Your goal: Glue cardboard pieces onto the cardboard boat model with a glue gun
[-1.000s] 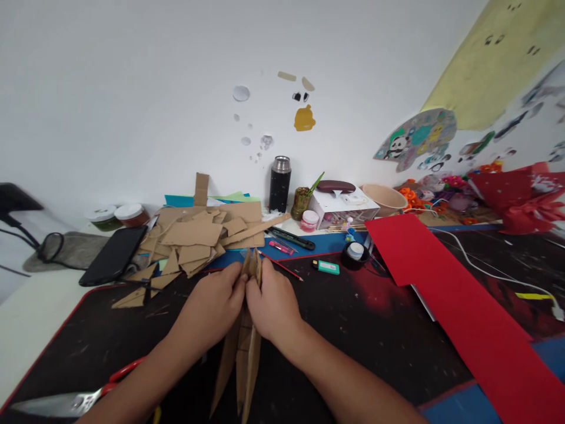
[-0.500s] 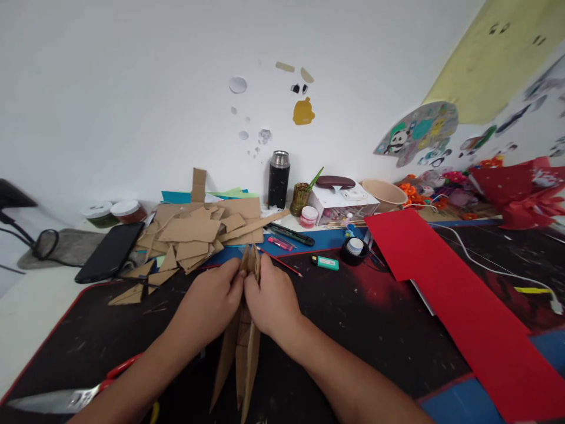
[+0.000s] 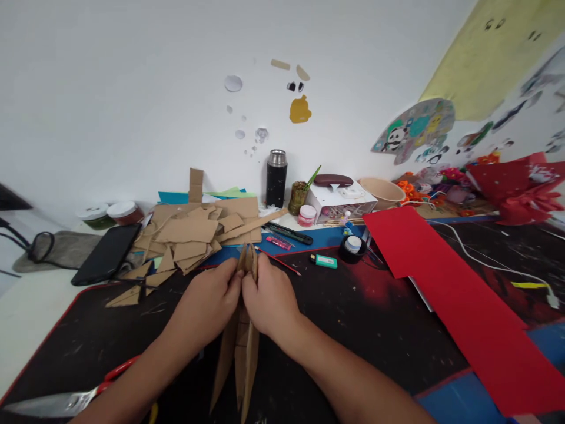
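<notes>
A folded cardboard piece with long pointed flaps stands on the dark mat in front of me. Its upper end is pinched between both hands. My left hand is closed on the left side, the thumb pressed against the inner edge. From the right, my right hand grips the opposite side, its thumb close to the left one. The fingers behind the cardboard are hidden. Red-handled scissors lie at the lower left, partly under my left forearm.
Cardboard scraps are heaped behind my left hand, beside a black phone. A red pencil, a green lighter and a black cutter lie beyond my right hand. Red sheets cover the right side. A black flask stands by the wall.
The view has shifted very slightly. Both hands keep the same hold on the cardboard, with no clear movement of it.
</notes>
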Motion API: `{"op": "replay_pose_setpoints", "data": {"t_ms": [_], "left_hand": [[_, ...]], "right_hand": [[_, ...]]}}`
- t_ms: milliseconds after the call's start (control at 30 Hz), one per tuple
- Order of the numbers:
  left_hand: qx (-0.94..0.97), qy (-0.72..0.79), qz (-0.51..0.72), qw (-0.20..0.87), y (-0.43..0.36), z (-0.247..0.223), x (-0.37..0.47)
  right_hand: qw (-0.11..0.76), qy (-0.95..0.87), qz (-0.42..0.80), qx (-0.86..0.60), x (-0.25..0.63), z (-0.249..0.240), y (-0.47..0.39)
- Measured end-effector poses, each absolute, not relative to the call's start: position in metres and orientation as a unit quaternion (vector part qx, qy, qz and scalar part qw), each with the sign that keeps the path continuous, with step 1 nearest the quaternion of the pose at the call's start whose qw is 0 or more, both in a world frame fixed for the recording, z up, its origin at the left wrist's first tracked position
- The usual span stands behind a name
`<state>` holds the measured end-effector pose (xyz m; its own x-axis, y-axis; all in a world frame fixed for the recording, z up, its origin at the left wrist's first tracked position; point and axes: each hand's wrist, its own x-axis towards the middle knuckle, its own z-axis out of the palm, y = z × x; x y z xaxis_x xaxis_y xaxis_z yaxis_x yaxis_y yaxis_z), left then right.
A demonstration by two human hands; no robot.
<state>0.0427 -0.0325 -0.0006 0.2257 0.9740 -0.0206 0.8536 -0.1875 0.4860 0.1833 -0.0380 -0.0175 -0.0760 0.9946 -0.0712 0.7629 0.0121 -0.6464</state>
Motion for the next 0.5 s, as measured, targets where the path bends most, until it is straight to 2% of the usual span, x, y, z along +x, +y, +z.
{"op": "replay_pose_setpoints", "data": {"t_ms": [500], "left_hand": [[0.748, 0.600, 0.182, 0.218, -0.0293, -0.0092, 0.0410]], "right_hand": [[0.195, -0.687, 0.272, -0.645, 0.1839, -0.0172, -0.0366]]}}
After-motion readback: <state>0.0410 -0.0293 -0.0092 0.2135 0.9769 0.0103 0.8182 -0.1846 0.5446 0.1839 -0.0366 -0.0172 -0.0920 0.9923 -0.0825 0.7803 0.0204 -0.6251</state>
